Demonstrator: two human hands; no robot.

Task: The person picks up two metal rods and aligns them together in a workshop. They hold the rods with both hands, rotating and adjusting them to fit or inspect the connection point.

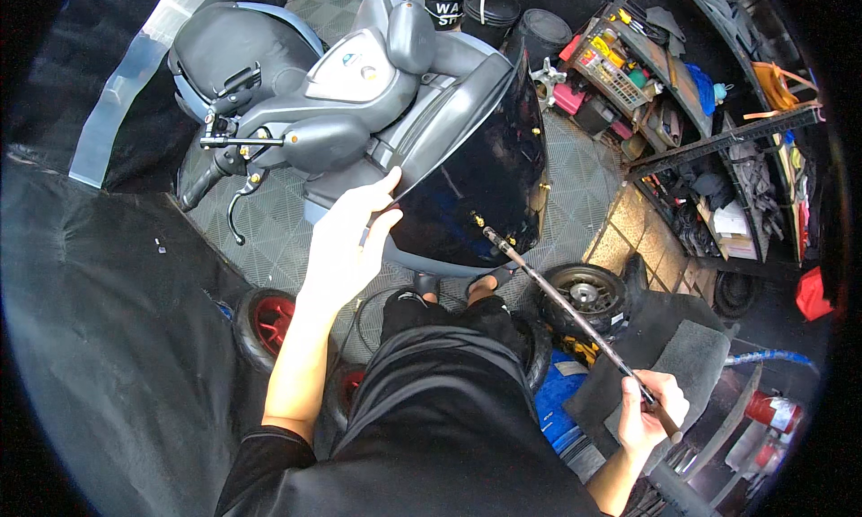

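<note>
A grey scooter (359, 127) stands in front of me with a glossy dark windscreen (467, 180) at its front. My left hand (346, 243) is closed at the left edge of this windscreen, thumb on one side and fingers on the other. In my right hand (651, 409) is a long-shafted driver (575, 312), gripped near its rear end. Its thicker tip points at a small gold-coloured bolt (478, 219) in the lower part of the windscreen; whether they touch I cannot tell. More gold bolts (544, 187) sit along the right side.
Shelves (669, 73) crowded with tools and parts rise at the right. Loose wheels lie near my feet, one with a red rim (274, 319), one with a grey hub (588, 294). Dark buckets (492, 13) stand at the back. A grey mat (669, 364) lies beneath my right hand.
</note>
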